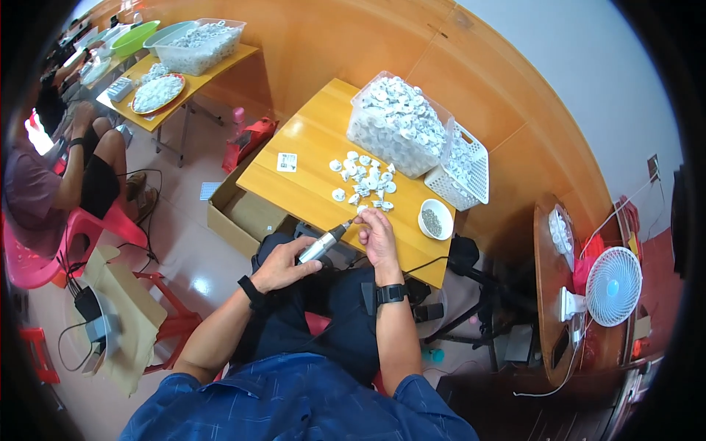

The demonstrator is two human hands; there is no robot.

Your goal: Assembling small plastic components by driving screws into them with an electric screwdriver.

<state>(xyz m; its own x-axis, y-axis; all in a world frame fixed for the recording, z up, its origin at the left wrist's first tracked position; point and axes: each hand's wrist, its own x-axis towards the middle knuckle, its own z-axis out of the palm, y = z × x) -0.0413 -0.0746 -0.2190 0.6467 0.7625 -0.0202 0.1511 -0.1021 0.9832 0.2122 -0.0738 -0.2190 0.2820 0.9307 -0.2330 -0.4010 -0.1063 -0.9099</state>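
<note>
My left hand [283,266] is closed around a silver electric screwdriver [318,248] with a black nose, tilted up toward the right over the table's near edge. Between the fingertips of my right hand [379,239] is a small white plastic part [361,209], partly covered by the fingers. The screwdriver's tip points at that part; whether they touch is too small to tell. Just beyond, loose white plastic parts [360,175] are scattered on the yellow wooden table [294,128]. A white bowl [446,227] of small metal screws [432,221] stands right of my right hand.
A clear bin [379,140] heaped with white parts and a white basket [457,195] stand at the far right. An open cardboard box [220,217] sits left of the table. A seated person [55,176] is at the left; a white fan [614,287] is at the right.
</note>
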